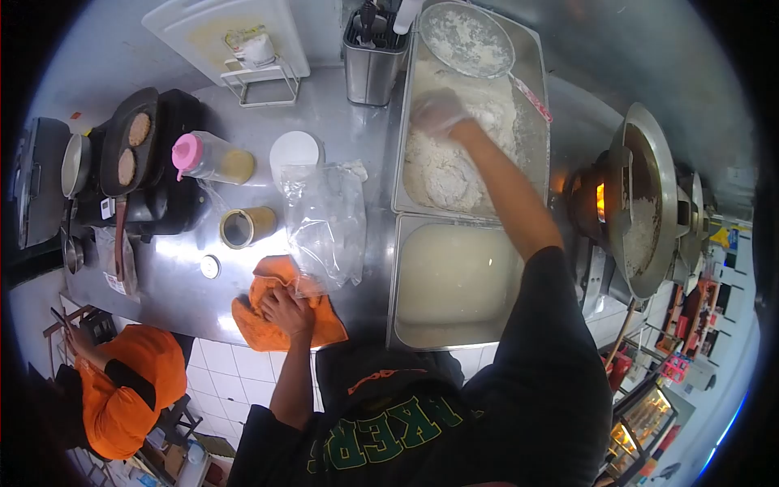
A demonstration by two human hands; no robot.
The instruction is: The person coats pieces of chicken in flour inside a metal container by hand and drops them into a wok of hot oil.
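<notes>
My left hand [286, 312] lies on a crumpled orange cloth [251, 321] at the counter's front edge, its fingers apart over the fabric. My right hand [438, 112], in a clear plastic glove, reaches into a metal tray of white flour [495, 134]. Motion smears its fingers, so I cannot make out anything in them. Lumpy floured pieces [450, 183] lie in the near part of that tray. A flour-dusted sieve [466, 40] with a red-patterned handle rests across its far end. Directly in front stands a second metal tray of cloudy pale liquid [454, 268].
A clear plastic bag [324, 219], an open can [247, 227], a pink-capped squeeze bottle [211, 157] and a white round lid [294, 152] sit on the counter. Patties lie in a pan [132, 146] at left. A large wok [645, 203] stands over flame at right. A person in orange [134, 390] is lower left.
</notes>
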